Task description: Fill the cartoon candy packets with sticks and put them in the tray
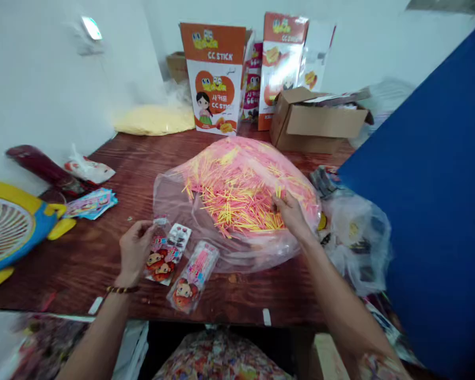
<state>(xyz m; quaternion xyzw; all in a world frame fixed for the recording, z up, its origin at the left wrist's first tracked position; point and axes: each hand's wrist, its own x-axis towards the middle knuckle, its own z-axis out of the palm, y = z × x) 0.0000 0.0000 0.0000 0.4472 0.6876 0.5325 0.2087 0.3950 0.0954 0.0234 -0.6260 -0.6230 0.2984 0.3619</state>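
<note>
A large clear plastic bag [170, 198] lies spread on the table, its opening showing a heap of thin pink and yellow sticks [237, 208]. At the right of that heap is my right hand [288, 211], fingers pinched together, with a few yellow sticks showing at the fingertips. My left hand [136, 245] pinches the top corner of a printed plastic packet [160, 258] with red-haired cartoon figures. Another such packet [193, 277], with pink sticks visible inside, lies flat just to the right of it.
The dark wooden table [241, 295] carries a yellow and blue fan [13, 229] and blue packets [93, 203] at left. Behind stand printed cartons [216, 79] and an open cardboard box [320, 124]. A blue panel [427, 174] and plastic bags [358, 232] bound the right side.
</note>
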